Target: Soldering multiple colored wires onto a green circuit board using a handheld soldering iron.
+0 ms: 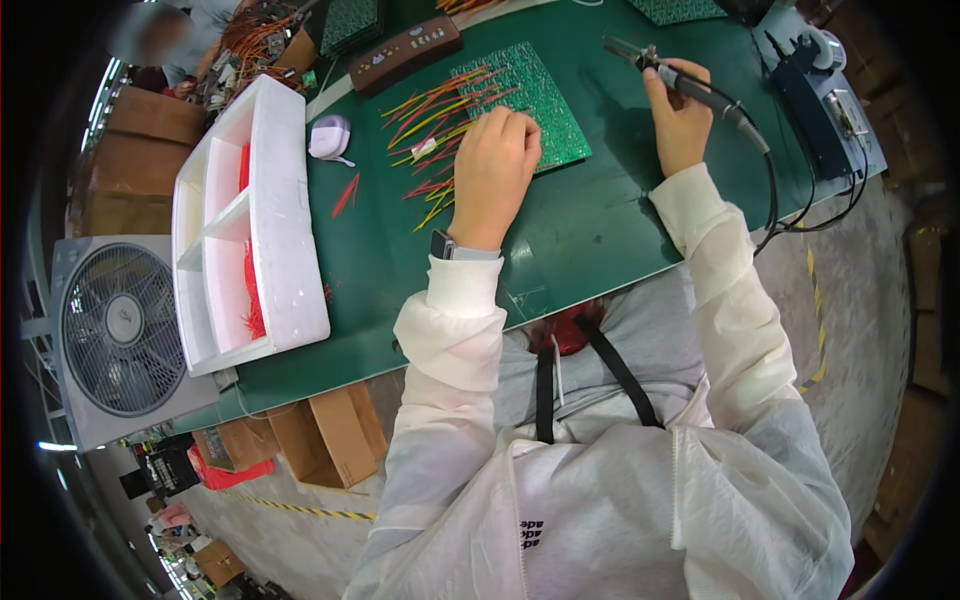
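- Your left hand (pixel 497 160) lay over the near-left part of the green board (pixel 545 105), fingers curled down onto it; whether they pinched a wire or only pressed, I cannot tell, since their tips were hidden.
- Your right hand (pixel 684 115) was closed round the handle of the iron (pixel 722 105), thumb and forefinger toward the front, well apart from the board.
- The board lay under and just beyond your left hand, and to the left of your right one; your left was much the nearer, touching it.
- Its long axis ran from far left to near right, its right edge facing your right hand.
- The iron lay along a similar slant: its tip (pixel 618 45) pointed far and left of your right hand, off past the board's right side, and not at your left fingers.
- So the gap to read was the one between that tip and the wires (pixel 430 120) by your left hand: most of the board's width lay between them.
- Those wires, red and yellow, fanned out leftward from the board, on the left of your left hand, a pale tag (pixel 424 148) across some of them.
- Farther left of that hand, on the bench (pixel 600 250), were loose red wires (pixel 346 195), a lilac case (pixel 330 137) and a white tray (pixel 290 230).
- Right of your right hand stood the dark control unit (pixel 805 105); a cord (pixel 772 195) hung from the iron's rear.
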`<action>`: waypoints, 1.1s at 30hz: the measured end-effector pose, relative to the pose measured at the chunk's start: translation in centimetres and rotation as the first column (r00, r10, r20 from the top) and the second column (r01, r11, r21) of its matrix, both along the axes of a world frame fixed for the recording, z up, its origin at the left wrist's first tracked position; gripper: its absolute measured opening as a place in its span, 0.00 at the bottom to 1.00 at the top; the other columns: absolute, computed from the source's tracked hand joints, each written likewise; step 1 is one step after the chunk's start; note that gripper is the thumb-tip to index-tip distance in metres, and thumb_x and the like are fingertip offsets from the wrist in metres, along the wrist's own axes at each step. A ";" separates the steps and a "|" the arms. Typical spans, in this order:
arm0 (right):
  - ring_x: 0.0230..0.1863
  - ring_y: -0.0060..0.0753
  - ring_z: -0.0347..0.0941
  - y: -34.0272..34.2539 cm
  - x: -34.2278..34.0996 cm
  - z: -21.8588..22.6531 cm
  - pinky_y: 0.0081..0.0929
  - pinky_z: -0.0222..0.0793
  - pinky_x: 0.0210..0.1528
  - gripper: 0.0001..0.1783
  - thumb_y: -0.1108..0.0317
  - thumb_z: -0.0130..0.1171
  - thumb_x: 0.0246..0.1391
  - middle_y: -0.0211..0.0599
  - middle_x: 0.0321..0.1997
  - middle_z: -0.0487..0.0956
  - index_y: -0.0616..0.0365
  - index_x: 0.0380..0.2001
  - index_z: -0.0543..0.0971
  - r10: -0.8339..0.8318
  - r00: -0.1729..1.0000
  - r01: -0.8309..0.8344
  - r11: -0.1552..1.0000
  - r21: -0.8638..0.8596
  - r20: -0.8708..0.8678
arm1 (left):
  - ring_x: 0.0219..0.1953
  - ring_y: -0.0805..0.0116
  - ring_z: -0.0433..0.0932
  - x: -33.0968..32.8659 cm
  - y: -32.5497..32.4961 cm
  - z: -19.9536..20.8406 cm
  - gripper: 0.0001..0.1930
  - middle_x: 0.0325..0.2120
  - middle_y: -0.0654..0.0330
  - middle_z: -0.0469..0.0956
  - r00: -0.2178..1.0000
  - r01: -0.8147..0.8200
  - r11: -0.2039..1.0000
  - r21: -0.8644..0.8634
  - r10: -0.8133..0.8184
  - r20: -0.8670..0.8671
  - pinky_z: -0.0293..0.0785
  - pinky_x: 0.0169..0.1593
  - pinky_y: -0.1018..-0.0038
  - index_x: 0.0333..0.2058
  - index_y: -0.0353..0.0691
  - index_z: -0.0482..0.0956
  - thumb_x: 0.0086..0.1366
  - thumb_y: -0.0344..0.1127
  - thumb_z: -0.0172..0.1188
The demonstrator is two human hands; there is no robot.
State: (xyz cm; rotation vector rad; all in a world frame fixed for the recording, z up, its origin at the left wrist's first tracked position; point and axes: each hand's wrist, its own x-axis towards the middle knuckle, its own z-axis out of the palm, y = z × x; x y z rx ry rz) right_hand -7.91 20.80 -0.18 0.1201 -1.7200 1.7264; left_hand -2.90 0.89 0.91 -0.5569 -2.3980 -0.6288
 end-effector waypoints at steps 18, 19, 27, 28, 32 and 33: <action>0.21 0.16 0.63 -0.8 2.4 1.1 0.15 0.59 0.24 0.13 0.71 0.60 0.43 0.29 0.22 0.73 0.60 0.32 0.70 0.092 0.994 -0.106 0.945 0.310 0.058 | 0.43 0.64 0.69 15.7 -23.6 11.2 0.08 0.38 0.57 0.72 0.820 -0.571 0.805 -0.162 0.566 -0.084 0.61 0.49 0.71 0.37 0.35 0.71 0.59 0.28 0.49; 0.21 0.16 0.63 -0.9 2.4 1.1 0.15 0.59 0.24 0.13 0.71 0.60 0.43 0.29 0.22 0.73 0.60 0.32 0.70 0.096 0.994 -0.109 0.946 0.306 0.058 | 0.42 0.66 0.70 15.8 -27.2 11.4 0.09 0.37 0.57 0.72 0.780 -0.624 0.764 -0.163 0.623 -0.069 0.63 0.48 0.73 0.38 0.34 0.71 0.60 0.29 0.48; 0.20 0.17 0.63 -1.0 2.5 0.7 0.16 0.59 0.23 0.13 0.70 0.61 0.41 0.29 0.21 0.73 0.60 0.31 0.71 0.088 0.995 -0.097 0.961 0.258 0.046 | 0.32 0.69 0.72 15.8 -42.5 6.0 0.13 0.31 0.54 0.76 0.446 -0.701 0.680 -0.215 0.653 0.612 0.67 0.37 0.75 0.37 0.28 0.73 0.55 0.31 0.52; 0.20 0.17 0.63 -1.0 2.4 0.8 0.16 0.59 0.23 0.13 0.70 0.61 0.41 0.29 0.21 0.73 0.60 0.31 0.71 0.082 0.995 -0.092 0.961 0.261 0.049 | 0.29 0.68 0.73 15.6 -43.2 5.7 0.14 0.29 0.51 0.77 0.530 -0.671 0.724 -0.159 0.618 0.580 0.67 0.35 0.75 0.34 0.26 0.73 0.54 0.33 0.52; 0.20 0.17 0.63 -1.2 2.6 1.2 0.16 0.61 0.23 0.12 0.69 0.61 0.41 0.29 0.20 0.72 0.60 0.30 0.71 0.077 0.995 -0.093 0.940 0.329 0.060 | 0.32 0.67 0.73 15.9 -43.9 5.6 0.14 0.32 0.50 0.76 0.537 -0.676 0.734 -0.064 0.551 0.639 0.68 0.38 0.75 0.36 0.27 0.72 0.53 0.32 0.52; 0.20 0.18 0.63 -1.4 2.5 1.2 0.17 0.61 0.23 0.12 0.69 0.61 0.41 0.29 0.20 0.71 0.60 0.30 0.71 0.087 0.995 -0.100 0.932 0.349 0.052 | 0.32 0.67 0.73 16.0 -44.2 5.4 0.14 0.32 0.50 0.76 0.535 -0.678 0.732 -0.065 0.552 0.640 0.68 0.38 0.75 0.36 0.27 0.72 0.53 0.32 0.52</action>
